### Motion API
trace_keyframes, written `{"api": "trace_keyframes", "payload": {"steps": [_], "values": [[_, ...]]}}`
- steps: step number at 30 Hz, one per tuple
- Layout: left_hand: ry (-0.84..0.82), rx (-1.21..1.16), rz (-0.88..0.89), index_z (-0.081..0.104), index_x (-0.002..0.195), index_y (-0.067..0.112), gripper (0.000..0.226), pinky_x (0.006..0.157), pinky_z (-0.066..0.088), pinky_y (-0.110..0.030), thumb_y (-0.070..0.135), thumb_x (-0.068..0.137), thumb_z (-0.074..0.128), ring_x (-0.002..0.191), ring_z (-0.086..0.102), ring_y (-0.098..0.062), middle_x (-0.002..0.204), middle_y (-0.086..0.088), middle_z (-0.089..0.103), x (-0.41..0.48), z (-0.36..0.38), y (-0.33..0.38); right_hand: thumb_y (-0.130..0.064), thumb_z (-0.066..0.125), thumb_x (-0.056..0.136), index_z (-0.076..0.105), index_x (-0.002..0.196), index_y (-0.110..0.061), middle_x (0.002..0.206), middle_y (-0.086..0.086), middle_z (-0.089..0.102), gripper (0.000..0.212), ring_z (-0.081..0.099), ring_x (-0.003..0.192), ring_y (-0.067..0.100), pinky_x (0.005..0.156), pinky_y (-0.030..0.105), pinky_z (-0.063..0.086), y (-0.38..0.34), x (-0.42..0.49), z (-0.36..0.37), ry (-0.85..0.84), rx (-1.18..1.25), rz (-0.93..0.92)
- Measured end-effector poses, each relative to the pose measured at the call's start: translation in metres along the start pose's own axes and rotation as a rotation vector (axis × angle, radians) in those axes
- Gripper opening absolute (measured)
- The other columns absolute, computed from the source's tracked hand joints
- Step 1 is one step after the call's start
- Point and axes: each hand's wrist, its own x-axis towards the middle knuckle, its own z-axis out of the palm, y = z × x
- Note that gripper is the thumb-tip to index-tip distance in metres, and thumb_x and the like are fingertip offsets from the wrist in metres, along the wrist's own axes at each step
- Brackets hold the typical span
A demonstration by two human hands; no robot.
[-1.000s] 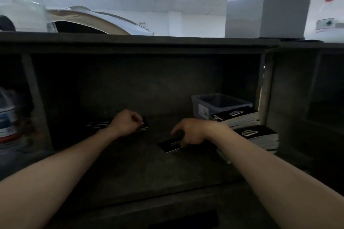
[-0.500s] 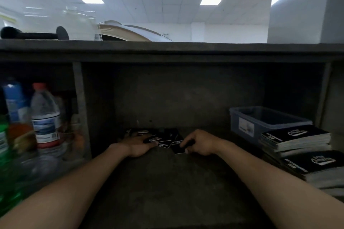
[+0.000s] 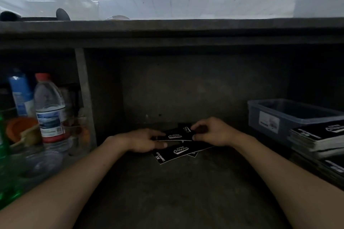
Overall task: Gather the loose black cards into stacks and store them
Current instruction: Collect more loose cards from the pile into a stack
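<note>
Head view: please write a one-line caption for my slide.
Left hand and right hand hold a black card over loose cards on a dark shelf, near a plastic bin.

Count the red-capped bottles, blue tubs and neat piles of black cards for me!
Red-capped bottle: 1
Blue tub: 1
Neat piles of black cards: 2, upper pile and lower pile
Total: 4

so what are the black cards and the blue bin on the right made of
Black rectangular cards with white print: probably thin cardstock. They lie flat and show thin pale edges, though the dim light leaves the finish open. Translucent blue-grey rectangular bin: looks like moulded plastic. Its walls are see-through, with a thickened rim.
</note>
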Motion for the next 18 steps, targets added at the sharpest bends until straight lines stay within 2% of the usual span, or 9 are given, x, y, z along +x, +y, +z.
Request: {"api": "trace_keyframes", "payload": {"steps": [2, 5, 8, 12, 14, 16, 18], "values": [[0.050, 0.031, 0.080, 0.054, 0.140, 0.039, 0.051, 0.110, 0.037, -0.022, 0.053, 0.092, 0.063, 0.131, 0.051, -0.012, 0.147, 0.005, 0.053, -0.002, -0.002, 0.003, -0.035, 0.073, 0.085, 0.067, 0.122, -0.031, 0.123, -0.009, 0.061, 0.038, 0.056, 0.116, 0.009, 0.102, 0.024, 0.042, -0.001, -0.002, 0.004, -0.076, -0.037, 0.002], [0.096, -0.055, 0.158, 0.066, 0.127, 0.033, 0.044, 0.103, 0.045, -0.021, 0.042, 0.086, 0.076, 0.117, 0.059, -0.006, 0.129, 0.010, 0.065, -0.003, -0.005, -0.001, -0.033, 0.073, 0.084, 0.071, 0.114, -0.030, 0.111, -0.011, 0.062, 0.030, 0.057, 0.108, 0.007, 0.087, 0.018, 0.041, -0.004, -0.005, 0.006, -0.044, -0.041, -0.001], [0.097, -0.204, 0.200, 0.068, 0.124, 0.027, 0.045, 0.100, 0.048, -0.018, 0.026, 0.081, 0.083, 0.112, 0.064, -0.006, 0.118, 0.009, 0.071, -0.002, -0.005, -0.003, -0.034, 0.078, 0.080, 0.073, 0.108, -0.029, 0.104, -0.009, 0.065, 0.029, 0.059, 0.100, 0.006, 0.080, 0.017, 0.040, -0.006, -0.004, 0.007, 0.004, -0.025, -0.050], [0.077, -0.347, 0.200, 0.064, 0.127, 0.020, 0.054, 0.091, 0.048, -0.007, 0.011, 0.078, 0.084, 0.110, 0.063, -0.005, 0.120, 0.005, 0.069, 0.003, -0.001, -0.001, -0.027, 0.087, 0.072, 0.073, 0.110, -0.023, 0.103, -0.006, 0.068, 0.041, 0.062, 0.099, 0.009, 0.082, 0.016, 0.045, -0.011, -0.004, 0.005, -0.055, 0.047, -0.045], [0.086, -0.405, 0.203, 0.063, 0.129, 0.024, 0.057, 0.099, 0.047, -0.014, 0.019, 0.077, 0.086, 0.116, 0.062, -0.006, 0.123, 0.005, 0.068, 0.002, -0.002, 0.002, -0.016, 0.089, 0.069, 0.073, 0.107, -0.018, 0.097, -0.005, 0.068, 0.041, 0.063, 0.091, 0.007, 0.080, 0.015, 0.047, -0.012, -0.005, 0.000, -0.009, 0.106, -0.031], [0.166, -0.398, 0.224, 0.062, 0.131, 0.026, 0.059, 0.106, 0.046, -0.024, 0.031, 0.077, 0.085, 0.118, 0.061, -0.005, 0.126, 0.008, 0.066, 0.000, -0.004, 0.006, -0.001, 0.085, 0.069, 0.073, 0.101, -0.014, 0.089, -0.001, 0.068, 0.036, 0.063, 0.081, 0.007, 0.075, 0.017, 0.050, -0.014, -0.006, -0.003, 0.091, 0.277, -0.034], [0.274, -0.421, 0.281, 0.065, 0.126, 0.024, 0.051, 0.100, 0.051, -0.027, 0.025, 0.079, 0.083, 0.109, 0.066, -0.006, 0.118, 0.006, 0.070, -0.001, -0.005, 0.010, 0.008, 0.081, 0.070, 0.072, 0.100, -0.009, 0.085, 0.001, 0.069, 0.035, 0.065, 0.077, 0.007, 0.069, 0.015, 0.052, -0.020, -0.008, -0.006, 0.147, 0.487, -0.045]]}}
